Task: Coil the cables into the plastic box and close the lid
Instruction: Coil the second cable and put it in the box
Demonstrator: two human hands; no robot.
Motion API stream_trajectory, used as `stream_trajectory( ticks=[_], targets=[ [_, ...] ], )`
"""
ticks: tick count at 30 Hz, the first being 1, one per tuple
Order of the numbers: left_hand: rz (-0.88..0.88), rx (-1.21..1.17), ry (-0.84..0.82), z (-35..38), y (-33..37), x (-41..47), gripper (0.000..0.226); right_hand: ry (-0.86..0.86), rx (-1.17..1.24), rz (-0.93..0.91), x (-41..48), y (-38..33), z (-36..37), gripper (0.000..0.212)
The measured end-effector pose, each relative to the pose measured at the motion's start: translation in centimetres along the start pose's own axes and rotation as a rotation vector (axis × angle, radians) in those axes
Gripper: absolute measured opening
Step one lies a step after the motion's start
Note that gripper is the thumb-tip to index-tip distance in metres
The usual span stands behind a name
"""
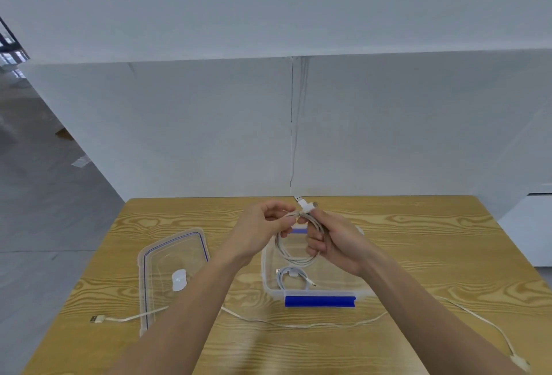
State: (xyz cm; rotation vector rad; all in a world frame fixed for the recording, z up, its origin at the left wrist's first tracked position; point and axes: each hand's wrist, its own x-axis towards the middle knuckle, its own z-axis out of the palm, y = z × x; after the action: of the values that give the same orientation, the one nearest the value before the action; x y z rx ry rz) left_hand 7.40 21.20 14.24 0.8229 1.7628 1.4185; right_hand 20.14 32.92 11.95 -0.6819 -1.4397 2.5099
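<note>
Both hands hold a white coil [294,257] above the open box [264,270]. The left hand [259,231] has fingers pinching its top, and the right hand [339,244] has fingers curled round its side. A second coil [291,277] lies in the box. The lid [167,250] and a loose cable [298,326] lie on the counter [433,240].

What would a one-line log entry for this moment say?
left hand, right hand: holding white coil over box | in box: one coiled cable | lid: off, beside box | loose cable: on table
</note>
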Motion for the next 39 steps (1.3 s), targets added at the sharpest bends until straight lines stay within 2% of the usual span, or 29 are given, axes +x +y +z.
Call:
stream_trajectory(
  ticks=[5, 11, 18, 22, 30, 39],
  targets=[
    [-0.085, 0.094, 0.039, 0.2, -2.1, 1.7, 0.017, 0.037, -0.159, 0.001, 0.9, 0.8, -2.7, 0.022],
    [-0.125, 0.275, 0.039, 2.3, -5.9, 5.0, 0.016, 0.286, -0.382, 0.042, 2.4, 3.3, -5.7, 0.017],
    [-0.196, 0.383, 0.010, 5.7, -10.5, 8.6, 0.011, 0.517, -0.677, 0.073, 4.2, 6.6, -9.3, 0.028],
    [-0.233, 0.417, -0.065, 7.3, -12.7, 10.3, 0.012, 0.608, -0.852, 0.148, 5.2, 8.0, -11.4, 0.030],
    [-0.249, 0.513, -0.206, 10.0, -16.0, 11.7, 0.012, 0.603, -1.275, 0.401, 6.7, 9.9, -13.5, 0.018],
    [-0.221, 0.698, -0.290, 10.9, -17.7, 11.2, 0.009, 0.543, -1.323, 0.534, 7.3, 10.9, -13.7, 0.018]
  ],
)
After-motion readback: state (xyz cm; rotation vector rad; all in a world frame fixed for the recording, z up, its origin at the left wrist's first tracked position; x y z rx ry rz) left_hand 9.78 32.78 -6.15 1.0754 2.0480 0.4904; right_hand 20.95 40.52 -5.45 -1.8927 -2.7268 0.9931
